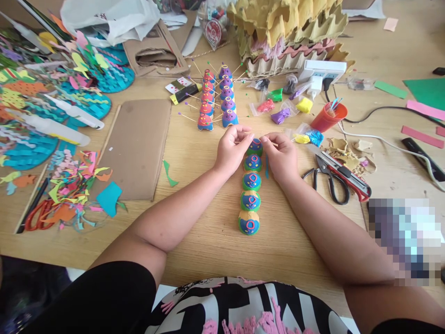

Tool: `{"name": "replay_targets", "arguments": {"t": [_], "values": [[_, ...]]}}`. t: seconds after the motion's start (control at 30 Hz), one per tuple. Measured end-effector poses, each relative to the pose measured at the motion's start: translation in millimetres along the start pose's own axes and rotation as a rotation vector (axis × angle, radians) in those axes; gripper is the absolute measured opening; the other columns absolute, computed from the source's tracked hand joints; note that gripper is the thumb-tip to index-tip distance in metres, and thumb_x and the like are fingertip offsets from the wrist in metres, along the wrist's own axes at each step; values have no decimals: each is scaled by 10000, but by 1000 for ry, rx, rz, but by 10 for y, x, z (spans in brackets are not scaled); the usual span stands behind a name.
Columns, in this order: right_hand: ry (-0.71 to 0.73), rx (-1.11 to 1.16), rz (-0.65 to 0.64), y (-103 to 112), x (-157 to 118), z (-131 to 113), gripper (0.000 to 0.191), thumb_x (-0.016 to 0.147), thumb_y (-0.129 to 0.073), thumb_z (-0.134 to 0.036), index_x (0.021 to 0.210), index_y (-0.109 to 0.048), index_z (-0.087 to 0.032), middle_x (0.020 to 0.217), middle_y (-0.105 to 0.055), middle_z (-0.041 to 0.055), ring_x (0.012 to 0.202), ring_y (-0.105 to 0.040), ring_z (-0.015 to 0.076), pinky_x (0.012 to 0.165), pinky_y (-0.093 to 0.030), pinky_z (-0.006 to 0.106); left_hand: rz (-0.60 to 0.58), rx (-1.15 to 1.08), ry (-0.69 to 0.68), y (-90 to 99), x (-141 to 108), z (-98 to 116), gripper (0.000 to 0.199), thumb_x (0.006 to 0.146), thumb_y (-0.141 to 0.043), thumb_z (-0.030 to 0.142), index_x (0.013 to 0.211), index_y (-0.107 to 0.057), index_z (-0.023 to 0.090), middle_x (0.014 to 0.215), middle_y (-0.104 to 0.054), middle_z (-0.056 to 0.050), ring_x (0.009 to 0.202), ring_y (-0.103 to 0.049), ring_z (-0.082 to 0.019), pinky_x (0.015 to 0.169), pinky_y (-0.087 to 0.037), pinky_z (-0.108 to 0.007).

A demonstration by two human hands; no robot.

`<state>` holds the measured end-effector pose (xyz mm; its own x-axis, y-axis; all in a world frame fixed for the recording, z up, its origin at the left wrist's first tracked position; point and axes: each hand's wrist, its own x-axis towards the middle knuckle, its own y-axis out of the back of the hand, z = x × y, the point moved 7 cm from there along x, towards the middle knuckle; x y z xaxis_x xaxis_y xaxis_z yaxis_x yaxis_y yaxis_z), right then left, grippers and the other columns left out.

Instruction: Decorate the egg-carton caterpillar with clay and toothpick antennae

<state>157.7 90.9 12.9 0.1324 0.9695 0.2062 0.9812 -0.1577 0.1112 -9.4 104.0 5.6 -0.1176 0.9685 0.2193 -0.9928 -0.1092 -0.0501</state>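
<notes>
A column of several small dome-shaped blue and green clay figures (pixel 251 181) with red rings on them runs down the middle of the table. At its far end, my left hand (pixel 236 147) is closed in a pinch on the left side of the farthest figure (pixel 255 147). My right hand (pixel 281 153) pinches close by on that figure's right side. Whatever lies between the fingertips is too small to make out. Beside my right hand lies a thin blue strip (pixel 267 166). Beyond my hands stand red figures (pixel 206 106) and purple figures (pixel 227 104), with thin sticks poking out.
Scissors (pixel 330 178) and a red utility knife (pixel 347 174) lie at right, near a red cup (pixel 328 116) and bagged clay (pixel 281 115). Brown cardboard (pixel 139 148) and paper scraps (pixel 76 185) are at left. Egg cartons (pixel 285 37) and a power strip (pixel 321 70) stand behind.
</notes>
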Motion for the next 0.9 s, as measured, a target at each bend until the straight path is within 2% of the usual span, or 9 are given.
{"name": "replay_targets", "arguments": {"t": [0.63, 0.9], "values": [[4, -28, -24, -23, 1, -2, 346, 844, -770, -553, 794, -701, -217, 830, -679, 9, 773, -606, 144, 756, -525, 319, 15, -6, -1, 11, 14, -3, 125, 894, -723, 175, 985, -656, 228, 762, -631, 49, 731, -623, -92, 775, -522, -227], [-17, -27, -17, -14, -8, -26, 257, 861, -773, -450, 804, -702, -210, 839, -683, 7, 753, -606, 134, 736, -528, 309, 5, -14, -2, 7, 17, -20, 143, 894, -743, 217, 1003, -652, 231, 780, -669, 41, 735, -639, -96, 764, -527, -234]]}}
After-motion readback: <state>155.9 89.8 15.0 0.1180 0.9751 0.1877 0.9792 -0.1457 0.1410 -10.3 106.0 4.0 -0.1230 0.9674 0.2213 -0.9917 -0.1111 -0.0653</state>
